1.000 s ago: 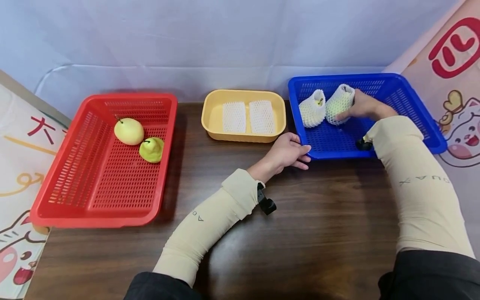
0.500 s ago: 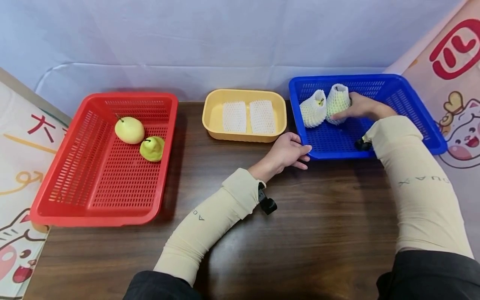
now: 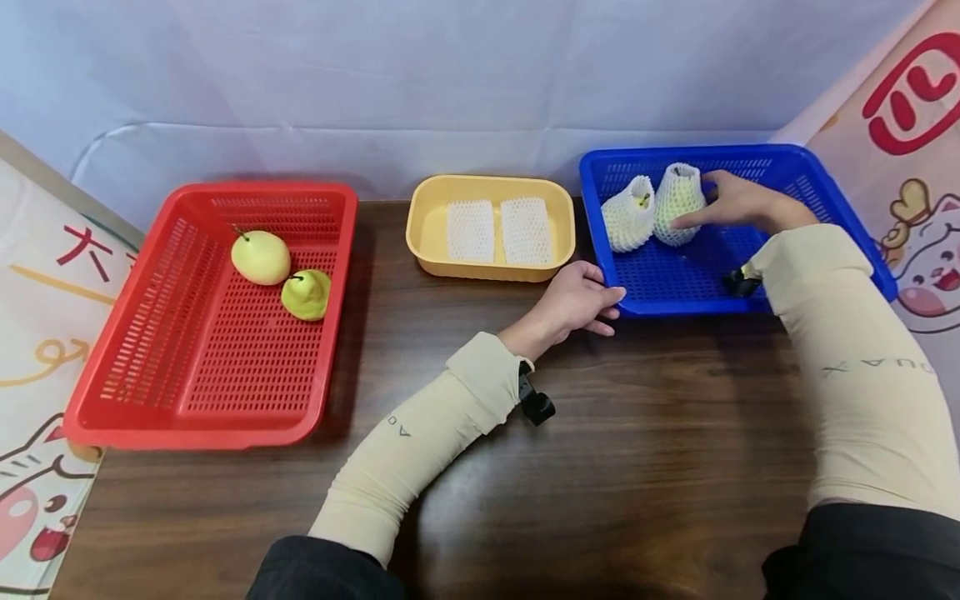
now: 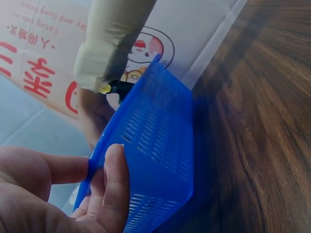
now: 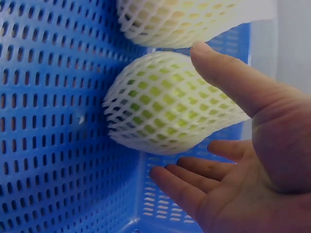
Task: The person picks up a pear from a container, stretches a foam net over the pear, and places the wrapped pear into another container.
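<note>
In the blue basket point(image 3: 697, 300) at the right, two pears stand side by side in white foam nets. My right hand point(image 3: 738, 202) is beside the right-hand netted pear point(image 3: 677, 204). In the right wrist view its fingers point(image 5: 182, 189) are spread apart from that pear, while the thumb overlaps the net's upper side. The other netted pear point(image 3: 628, 218) leans at the basket's left end. My left hand point(image 3: 573, 302) pinches the basket's near-left corner rim, thumb on one side and fingers point(image 4: 116, 184) on the other, as the left wrist view shows.
A red basket point(image 3: 202, 437) on the left holds two bare pears, a rounder pear point(image 3: 260, 257) and a greener pear point(image 3: 306, 294). Between the baskets stands a yellow tray point(image 3: 431, 212) with two flat foam nets point(image 3: 471, 231). All stand on a dark wooden table point(image 3: 637, 467) before a pale cloth.
My right hand has let go of the right-hand netted pear, its fingers opening and drawing back to the right. The pear now stands more upright. My left hand stays on the rim.
</note>
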